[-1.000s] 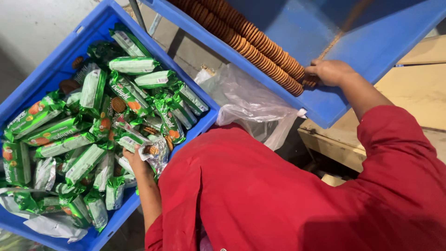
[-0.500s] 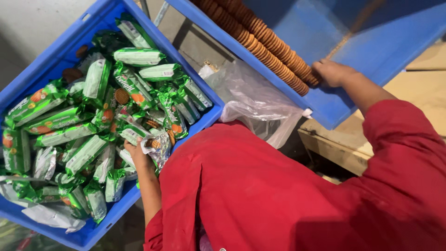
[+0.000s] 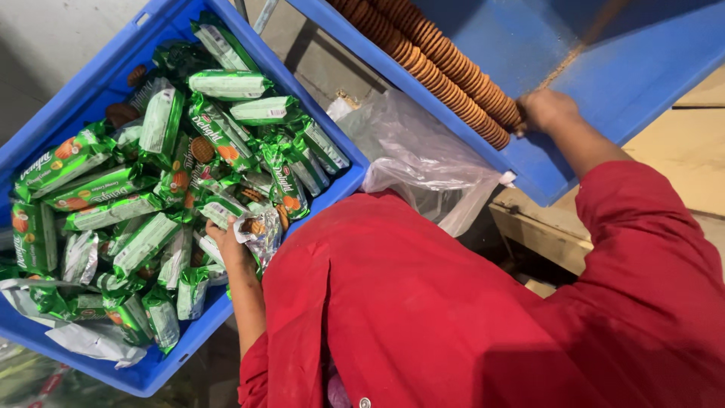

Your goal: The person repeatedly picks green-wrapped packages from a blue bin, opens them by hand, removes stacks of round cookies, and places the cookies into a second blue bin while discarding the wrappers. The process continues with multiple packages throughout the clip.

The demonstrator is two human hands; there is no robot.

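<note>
while left hand (image 3: 226, 243) clutches crinkly foil packet (image 3: 257, 229), right hand (image 3: 545, 109) touches round biscuits (image 3: 445, 72).

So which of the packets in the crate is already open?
The silvery packet in the left hand, at the crate's near edge: its wrapper is torn and biscuits show. The green ones around look sealed.

- A loose red garment covers the torso and both upper arms.
- Its sleeves end near the elbows, leaving the forearms bare.
- Both hands are bare, ungloved.
- Fabric plain, softly creased.
</note>
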